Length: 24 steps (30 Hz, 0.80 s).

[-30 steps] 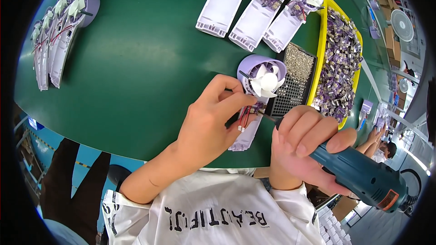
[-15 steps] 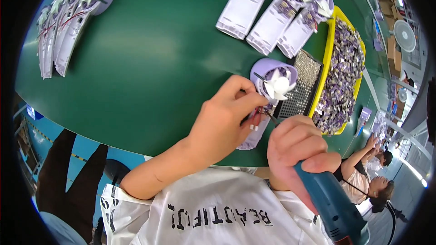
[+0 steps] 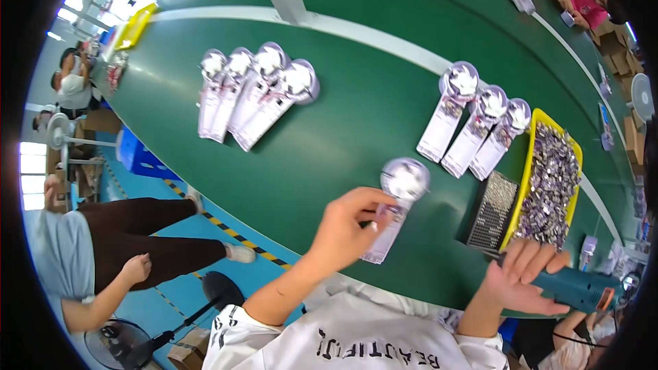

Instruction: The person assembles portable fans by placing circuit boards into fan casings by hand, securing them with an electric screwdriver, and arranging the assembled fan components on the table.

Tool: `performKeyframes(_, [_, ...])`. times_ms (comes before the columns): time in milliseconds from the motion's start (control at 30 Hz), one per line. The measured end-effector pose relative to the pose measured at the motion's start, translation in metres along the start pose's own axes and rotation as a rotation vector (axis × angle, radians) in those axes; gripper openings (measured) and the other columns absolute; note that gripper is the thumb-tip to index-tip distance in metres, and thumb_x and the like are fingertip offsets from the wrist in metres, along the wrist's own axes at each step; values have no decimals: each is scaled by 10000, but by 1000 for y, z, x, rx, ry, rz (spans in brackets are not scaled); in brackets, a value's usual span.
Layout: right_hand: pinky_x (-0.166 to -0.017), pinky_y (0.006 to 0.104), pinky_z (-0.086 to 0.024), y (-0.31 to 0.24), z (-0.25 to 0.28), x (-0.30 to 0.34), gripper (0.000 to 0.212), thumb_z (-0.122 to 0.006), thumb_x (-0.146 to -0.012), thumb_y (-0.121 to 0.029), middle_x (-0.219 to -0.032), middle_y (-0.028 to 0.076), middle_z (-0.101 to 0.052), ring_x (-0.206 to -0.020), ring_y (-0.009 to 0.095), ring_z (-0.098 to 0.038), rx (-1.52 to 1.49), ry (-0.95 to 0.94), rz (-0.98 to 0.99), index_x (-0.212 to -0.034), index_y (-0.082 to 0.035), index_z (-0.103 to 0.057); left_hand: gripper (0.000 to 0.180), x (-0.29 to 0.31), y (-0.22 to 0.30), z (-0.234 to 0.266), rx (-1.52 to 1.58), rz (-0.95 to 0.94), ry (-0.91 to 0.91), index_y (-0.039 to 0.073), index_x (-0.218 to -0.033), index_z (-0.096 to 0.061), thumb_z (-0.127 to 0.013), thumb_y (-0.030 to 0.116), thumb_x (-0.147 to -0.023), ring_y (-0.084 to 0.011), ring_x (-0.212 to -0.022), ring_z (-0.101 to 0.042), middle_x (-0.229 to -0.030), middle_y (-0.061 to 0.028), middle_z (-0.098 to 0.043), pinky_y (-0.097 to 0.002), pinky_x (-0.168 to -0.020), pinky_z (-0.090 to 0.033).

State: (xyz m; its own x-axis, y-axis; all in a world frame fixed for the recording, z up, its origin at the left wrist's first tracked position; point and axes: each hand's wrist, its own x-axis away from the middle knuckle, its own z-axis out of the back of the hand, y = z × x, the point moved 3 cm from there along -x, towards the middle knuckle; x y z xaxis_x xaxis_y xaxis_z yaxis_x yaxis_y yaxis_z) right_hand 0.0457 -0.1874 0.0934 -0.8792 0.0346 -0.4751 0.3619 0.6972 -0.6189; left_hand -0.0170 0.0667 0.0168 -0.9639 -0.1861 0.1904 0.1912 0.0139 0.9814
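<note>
Packaged item [image 3: 394, 211] near the front edge of the green surface [image 3: 329, 130]: long pale card with a round clear dome at its far end, purple print along the strip. Left hand [image 3: 346, 229] rests over the card's near half, fingers curled and pinching the strip. Right hand [image 3: 517, 277] sits at the front right edge, wrapped loosely round a teal power screwdriver [image 3: 579, 289], fingers partly spread rather than clenched

Handling, as a judgement: light, thin card with a stiff plastic bubble; the strip likely flexes, the dome likely dents or scuffs. Best hold looks like the flat strip below the dome, by its edges, as the left hand has it

Surroundings: three like items [image 3: 476, 127] fanned toward the right edge, beside a yellow tray [image 3: 524, 178] heaped with small purple-silver pieces; a dark perforated block [image 3: 495, 211] against that tray. Four more items [image 3: 257, 92] fanned toward the left. Another person stands off the left edge

Against the earlier frames: the screwdriver was up at the item under the dome; now it is drawn away to the right and low. Left hand remains on the strip. View has swung upward, showing more of the far surface
</note>
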Motion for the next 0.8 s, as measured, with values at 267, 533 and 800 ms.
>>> performKeyframes(267, [-380,267,-353,-29,56,30,681,-551,-877,-693,-635,70,-464,-435,153,-426,27,177,45,-973,-26,-450,221,-110,0,55,7,-59,-3,-16,-1058,-653,-701,-57,-846,-124,-875,-685,-1070,-73,-682,-257,-762,-541])
performKeyframes(533, [-344,314,-352,-56,72,10,731,-413,-854,-814,-559,62,-462,-401,183,-440,299,353,-98,-902,-90,-500,264,-200,18,42,-147,-193,-105,16,-1071,-681,-698,-56,-818,-125,-816,-648,-993,-62,-684,-272,-720,-536])
performKeyframes(800, [-807,346,-537,-61,125,-92,269,-728,-832,-106,-958,68,-745,-868,192,-711,1362,100,-385,-1076,-24,-649,277,-219,28,5,-110,-118,-222,-8,-1099,-669,-719,-20,-827,-109,-905,-643,-1029,-64,-672,-249,-857,-507])
